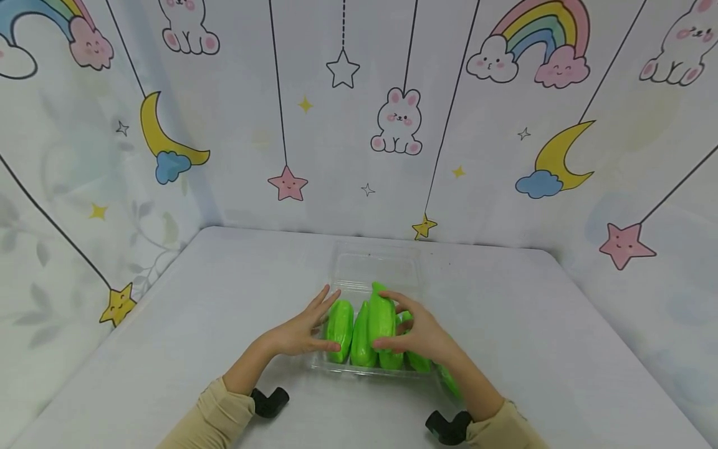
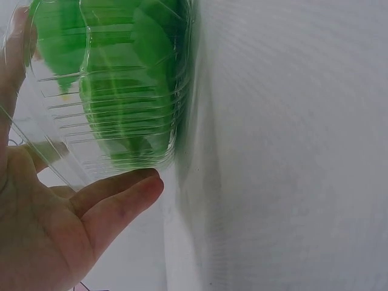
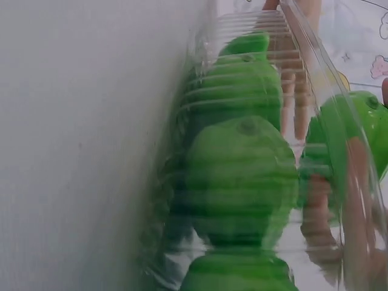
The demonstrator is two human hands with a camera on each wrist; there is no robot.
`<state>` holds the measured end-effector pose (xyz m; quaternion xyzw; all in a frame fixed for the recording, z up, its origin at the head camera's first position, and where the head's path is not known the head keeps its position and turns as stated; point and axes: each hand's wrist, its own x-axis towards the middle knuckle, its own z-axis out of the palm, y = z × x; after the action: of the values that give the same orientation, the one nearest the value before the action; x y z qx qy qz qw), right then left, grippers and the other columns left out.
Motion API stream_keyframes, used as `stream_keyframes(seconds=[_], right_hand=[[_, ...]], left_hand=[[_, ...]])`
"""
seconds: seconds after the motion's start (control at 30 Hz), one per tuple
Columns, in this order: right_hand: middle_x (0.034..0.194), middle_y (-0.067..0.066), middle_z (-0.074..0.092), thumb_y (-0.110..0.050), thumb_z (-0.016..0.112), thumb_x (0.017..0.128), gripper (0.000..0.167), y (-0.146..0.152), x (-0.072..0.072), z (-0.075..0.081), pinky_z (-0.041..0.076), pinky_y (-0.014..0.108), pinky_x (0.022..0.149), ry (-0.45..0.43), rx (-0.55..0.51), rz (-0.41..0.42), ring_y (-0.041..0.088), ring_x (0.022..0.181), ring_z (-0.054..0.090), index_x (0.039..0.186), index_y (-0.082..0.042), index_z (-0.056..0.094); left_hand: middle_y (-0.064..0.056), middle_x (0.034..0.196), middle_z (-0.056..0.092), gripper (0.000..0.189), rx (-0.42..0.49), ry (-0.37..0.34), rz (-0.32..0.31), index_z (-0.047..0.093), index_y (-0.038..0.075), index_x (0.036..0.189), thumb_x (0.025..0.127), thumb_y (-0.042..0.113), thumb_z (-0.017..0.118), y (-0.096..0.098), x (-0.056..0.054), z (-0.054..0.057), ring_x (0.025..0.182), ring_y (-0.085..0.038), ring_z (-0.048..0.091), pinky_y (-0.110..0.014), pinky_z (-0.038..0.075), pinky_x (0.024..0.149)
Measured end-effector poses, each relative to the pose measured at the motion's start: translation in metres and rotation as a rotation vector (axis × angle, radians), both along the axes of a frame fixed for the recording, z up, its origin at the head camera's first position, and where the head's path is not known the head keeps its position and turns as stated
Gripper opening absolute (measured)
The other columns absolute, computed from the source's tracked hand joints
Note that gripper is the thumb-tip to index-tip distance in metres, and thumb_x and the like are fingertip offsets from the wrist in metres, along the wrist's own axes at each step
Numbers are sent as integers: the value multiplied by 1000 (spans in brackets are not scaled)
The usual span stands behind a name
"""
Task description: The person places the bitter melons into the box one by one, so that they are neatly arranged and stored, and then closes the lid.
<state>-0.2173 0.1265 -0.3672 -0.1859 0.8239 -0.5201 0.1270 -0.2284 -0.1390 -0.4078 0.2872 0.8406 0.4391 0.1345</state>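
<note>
A clear plastic clamshell box (image 1: 370,372) stands on the white table with its lid (image 1: 376,259) folded back. Several bright green cucumber-shaped vegetables (image 1: 339,330) lie side by side in it. My right hand (image 1: 423,333) holds one such vegetable (image 1: 382,321) above the others, thumb at its near end and a finger near its far tip. At the box's left side is my left hand (image 1: 297,330), its fingers spread and fairly straight. In the left wrist view, the fingers (image 2: 124,203) lie against the ribbed box wall. My right palm hides part of the rightmost vegetables.
Another green vegetable (image 1: 450,381) lies on the table outside the box, partly under my right forearm. Black elbow-shaped pieces (image 1: 270,403) sit at both wrists. A patterned cloth (image 1: 348,125) stands behind and beside the white table (image 1: 252,268).
</note>
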Motion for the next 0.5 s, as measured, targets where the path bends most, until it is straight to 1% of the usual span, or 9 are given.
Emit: stream_keyframes(seconds=[0.2, 0.37, 0.5], right_hand=[[120, 24, 39, -25, 84, 65, 86, -9, 0, -7, 55, 37, 55, -14, -48, 9, 24, 74, 61, 138, -23, 39], [119, 23, 42, -27, 84, 64, 87, -14, -2, -12, 55, 36, 55, -21, -42, 13, 22, 72, 62, 138, -24, 39], [118, 23, 43, -26, 84, 65, 86, -18, -2, -13, 54, 36, 54, -21, -34, 30, 20, 69, 62, 138, -22, 39]], left_hand=[[-12, 149, -21, 98, 0, -8, 2, -1, 21, 148, 81, 35, 69, 0, 0, 0, 129, -47, 24, -51, 35, 98], [-14, 149, -20, 97, 0, -2, -5, -1, 20, 148, 82, 34, 68, 1, 0, 0, 128, -48, 24, -53, 35, 98], [-16, 149, -19, 96, -4, 8, -12, -2, 18, 148, 83, 33, 67, 1, 0, 0, 127, -49, 24, -54, 36, 97]])
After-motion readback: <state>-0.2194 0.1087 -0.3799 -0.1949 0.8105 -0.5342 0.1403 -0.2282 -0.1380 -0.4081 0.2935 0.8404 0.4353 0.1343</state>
